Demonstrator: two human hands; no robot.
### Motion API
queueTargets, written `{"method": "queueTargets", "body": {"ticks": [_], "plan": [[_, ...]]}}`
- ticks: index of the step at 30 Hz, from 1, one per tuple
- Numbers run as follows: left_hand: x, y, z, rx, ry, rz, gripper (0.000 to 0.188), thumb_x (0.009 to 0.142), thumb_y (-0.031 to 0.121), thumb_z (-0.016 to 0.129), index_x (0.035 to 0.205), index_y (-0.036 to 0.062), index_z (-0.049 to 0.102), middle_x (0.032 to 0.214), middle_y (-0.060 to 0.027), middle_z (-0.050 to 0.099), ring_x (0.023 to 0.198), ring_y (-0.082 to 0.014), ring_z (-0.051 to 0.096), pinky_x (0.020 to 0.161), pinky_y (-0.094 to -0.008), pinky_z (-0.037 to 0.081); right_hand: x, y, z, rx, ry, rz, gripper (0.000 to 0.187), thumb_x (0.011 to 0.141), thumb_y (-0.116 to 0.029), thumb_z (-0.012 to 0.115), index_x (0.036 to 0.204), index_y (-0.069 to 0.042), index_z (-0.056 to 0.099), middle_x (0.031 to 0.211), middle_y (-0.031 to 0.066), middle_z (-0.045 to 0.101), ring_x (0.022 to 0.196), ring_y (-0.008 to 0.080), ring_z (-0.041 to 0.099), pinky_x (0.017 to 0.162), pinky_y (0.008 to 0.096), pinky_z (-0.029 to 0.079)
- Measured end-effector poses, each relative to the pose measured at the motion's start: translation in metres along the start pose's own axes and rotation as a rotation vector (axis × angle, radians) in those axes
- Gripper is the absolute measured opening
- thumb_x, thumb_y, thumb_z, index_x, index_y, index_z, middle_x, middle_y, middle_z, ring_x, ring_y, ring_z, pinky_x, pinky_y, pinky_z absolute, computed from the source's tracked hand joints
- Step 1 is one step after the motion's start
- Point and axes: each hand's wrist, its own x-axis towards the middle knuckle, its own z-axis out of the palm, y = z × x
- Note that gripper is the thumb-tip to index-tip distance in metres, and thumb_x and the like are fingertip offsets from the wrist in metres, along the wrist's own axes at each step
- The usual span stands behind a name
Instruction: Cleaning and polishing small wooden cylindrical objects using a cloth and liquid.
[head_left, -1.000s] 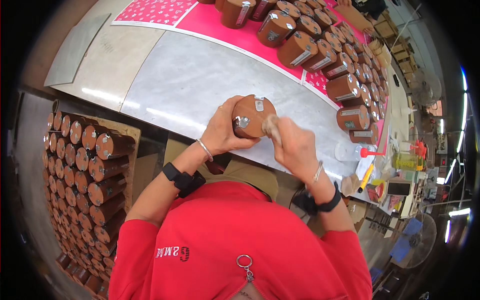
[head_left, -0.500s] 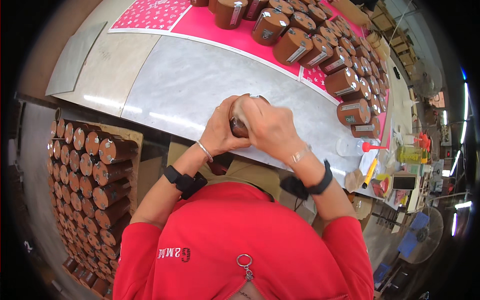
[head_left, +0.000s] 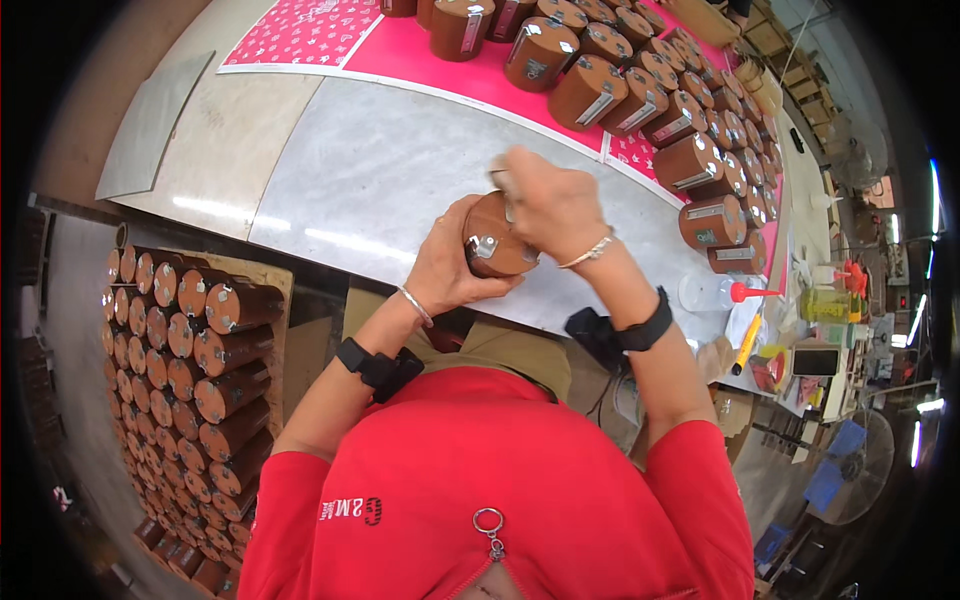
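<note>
A brown cylindrical box (head_left: pixel 492 220) with a small metal fitting on its round end is held over the near edge of the grey tabletop (head_left: pixel 370 160). My left hand (head_left: pixel 442 258) wraps round the box from the left, thumb along its near side. At its upper right is my right hand (head_left: pixel 562 208), fingers closed on a small pale piece (head_left: pixel 503 182), perhaps cloth, mostly hidden by the fingers. I cannot tell whether that piece touches the box.
Many similar brown boxes (head_left: pixel 590 90) stand on a pink printed sheet (head_left: pixel 430 65) across the table. More are stacked on their sides at the lower left (head_left: pixel 240 345). A clear bottle with a red nozzle (head_left: pixel 703 292) and a yellow marker (head_left: pixel 746 345) lie at the right.
My right hand has moved up and right from the front of the box to its far right side, uncovering the round end with the metal fitting. My left hand keeps its hold.
</note>
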Motion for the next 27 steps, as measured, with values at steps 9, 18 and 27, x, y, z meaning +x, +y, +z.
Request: {"method": "queueTargets", "body": {"ticks": [9,18,27], "plan": [[-0.004,-0.003,-0.004,0.006,-0.013,0.008,0.095,0.053,0.032,0.085,0.129,0.0008,0.037,0.112,-0.0206,0.055,0.103,-0.0350,0.054,0.089,-0.0414,0.044,-0.065,-0.044,-0.038,0.112,-0.001,0.029,0.015,0.076,-0.006,0.063,0.088,-0.006,0.054,0.076,0.0090,0.059,0.058,0.0254,0.060,0.048,0.0348,0.047],[0.005,-0.009,-0.006,0.117,-0.081,0.217,0.097,0.051,0.030,0.085,0.131,0.0019,0.036,0.114,-0.0210,0.054,0.104,-0.0365,0.053,0.089,-0.0414,0.044,-0.013,-0.042,-0.018,0.083,-0.067,-0.113,0.018,0.071,-0.008,0.065,0.083,-0.007,0.051,0.077,0.0069,0.057,0.059,0.0233,0.060,0.046,0.0329,0.047],[0.001,0.007,-0.005,0.032,-0.020,0.004,0.094,0.056,0.036,0.085,0.130,0.0018,0.037,0.109,-0.0211,0.057,0.098,-0.0351,0.057,0.084,-0.0401,0.047,-0.110,-0.037,-0.047,0.132,-0.189,0.078,0.013,0.082,-0.012,0.061,0.091,-0.006,0.055,0.072,0.0086,0.058,0.056,0.0274,0.059,0.048,0.0351,0.046]]}}
